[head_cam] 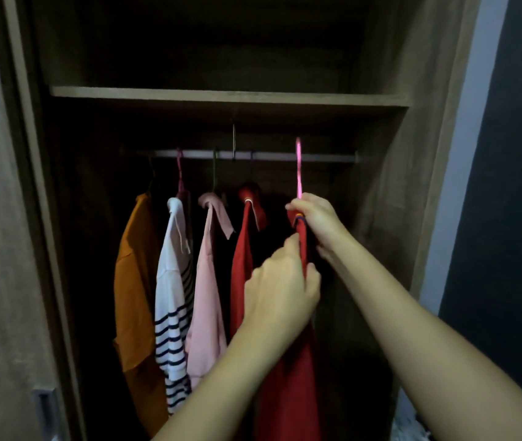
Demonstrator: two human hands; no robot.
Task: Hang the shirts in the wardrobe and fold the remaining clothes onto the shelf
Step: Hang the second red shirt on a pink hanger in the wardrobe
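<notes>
The right hand (313, 218) is clamped on the neck of the pink hanger (299, 173), centre right of frame; the left hand (282, 291) grips the red shirt (288, 377) just below. The step in hand appears to be hanging this shirt, so the next move calls for seating the hook on the rail (326, 158). The shirt's long axis is vertical, collar up.

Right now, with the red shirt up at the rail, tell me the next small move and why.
Probably lower the hook of the pink hanger onto the rail. The right hand holds it at the collar of the red shirt; the hook's top stands above the rail, seemingly unseated; the left hand grips the fabric below.
</notes>
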